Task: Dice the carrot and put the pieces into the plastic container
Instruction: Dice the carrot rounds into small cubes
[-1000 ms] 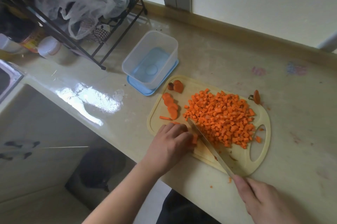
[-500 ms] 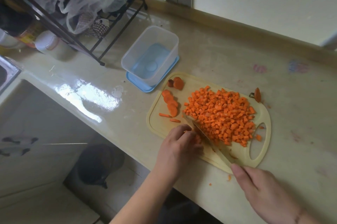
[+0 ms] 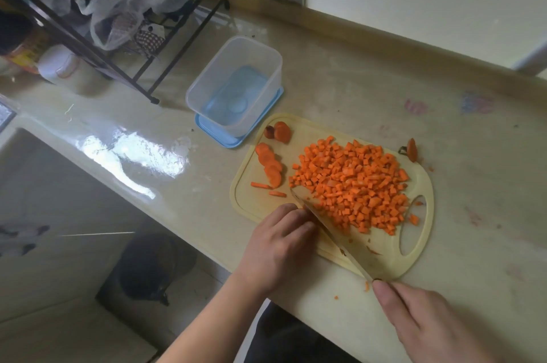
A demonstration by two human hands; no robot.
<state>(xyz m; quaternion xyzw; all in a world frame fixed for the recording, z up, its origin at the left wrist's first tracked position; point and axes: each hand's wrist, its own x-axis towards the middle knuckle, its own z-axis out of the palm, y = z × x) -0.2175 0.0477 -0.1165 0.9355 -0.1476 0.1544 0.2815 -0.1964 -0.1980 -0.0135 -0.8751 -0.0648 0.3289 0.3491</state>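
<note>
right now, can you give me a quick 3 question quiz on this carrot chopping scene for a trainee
1. True or false: the plastic container already holds diced carrot.
2. Which hand grips the knife? A left hand B right hand
3. Fill in: the uncut carrot rounds lie on the ___.

Key: 1 false; 2 B; 3 cutting board

Glossy stone-like counter, translucent plastic container, matt plastic board.
</note>
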